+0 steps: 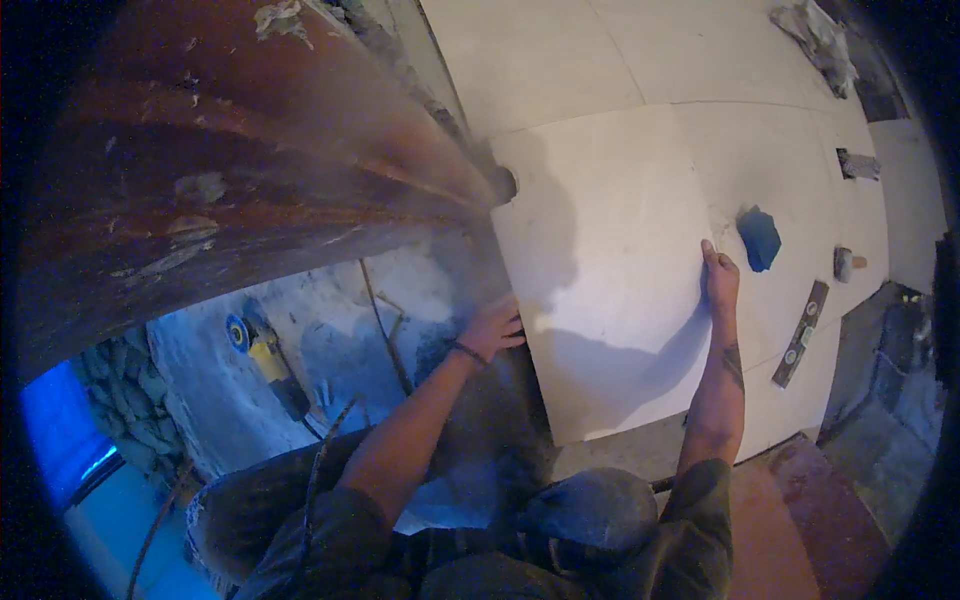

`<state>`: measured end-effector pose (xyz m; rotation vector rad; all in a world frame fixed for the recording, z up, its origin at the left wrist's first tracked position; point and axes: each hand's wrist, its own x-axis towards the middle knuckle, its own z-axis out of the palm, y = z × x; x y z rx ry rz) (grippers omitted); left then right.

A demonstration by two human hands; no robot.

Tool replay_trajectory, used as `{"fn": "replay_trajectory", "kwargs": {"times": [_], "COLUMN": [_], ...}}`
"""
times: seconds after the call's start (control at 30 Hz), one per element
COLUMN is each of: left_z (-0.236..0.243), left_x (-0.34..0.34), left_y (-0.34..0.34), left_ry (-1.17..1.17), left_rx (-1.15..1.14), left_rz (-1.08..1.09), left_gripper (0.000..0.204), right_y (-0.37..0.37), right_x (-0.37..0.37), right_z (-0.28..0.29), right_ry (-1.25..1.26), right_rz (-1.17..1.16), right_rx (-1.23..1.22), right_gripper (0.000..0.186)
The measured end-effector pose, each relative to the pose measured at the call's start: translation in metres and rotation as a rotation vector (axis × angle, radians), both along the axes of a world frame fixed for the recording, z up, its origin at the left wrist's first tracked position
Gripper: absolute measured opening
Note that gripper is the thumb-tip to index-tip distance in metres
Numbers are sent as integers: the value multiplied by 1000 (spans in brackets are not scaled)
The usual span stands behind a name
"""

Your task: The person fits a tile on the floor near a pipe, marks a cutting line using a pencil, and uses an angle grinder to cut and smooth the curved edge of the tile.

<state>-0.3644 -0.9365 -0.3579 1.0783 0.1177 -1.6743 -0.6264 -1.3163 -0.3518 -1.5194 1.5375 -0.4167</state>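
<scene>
A large cream floor tile [620, 290] lies in front of me, its near edge jutting over rough, bare floor. My right hand [721, 277] is closed on the tile's right edge, with the thumb pointing up along it. At the opposite edge, my left hand [490, 328] has its fingertips against the tile's side, partly curled under and hidden. Just right of my right hand is a crumpled blue cloth or piece of plastic [760, 238]. A shadow falls across the lower part of the tile.
A wide reddish-brown beam [280, 150] slants across the upper left. Below it, a yellow angle grinder [268, 362] rests on a dusty surface beside a cable [375, 310]. A spirit level [801, 335] and a mallet [846, 264] lie on laid tiles [750, 130] at right.
</scene>
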Motion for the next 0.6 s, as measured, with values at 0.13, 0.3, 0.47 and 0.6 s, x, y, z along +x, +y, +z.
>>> {"fn": "replay_trajectory", "kwargs": {"times": [0.13, 0.3, 0.47, 0.6], "left_z": [11, 0, 9, 15], "left_x": [-3, 0, -4, -11], "left_y": [-9, -3, -8, -16], "left_ry": [-33, 16, -34, -106], "left_rx": [94, 23, 55, 84], "left_rz": [3, 11, 10, 2], "left_gripper": [52, 54, 54, 53], "right_y": [-2, -5, -2, -9], "right_x": [-2, -2, -1, -13], "right_z": [1, -5, -2, -12], "right_ry": [160, 170, 214, 291], "right_rz": [56, 51, 84, 93], "right_rx": [-116, -71, -110, -233], "right_gripper": [58, 54, 60, 67]}}
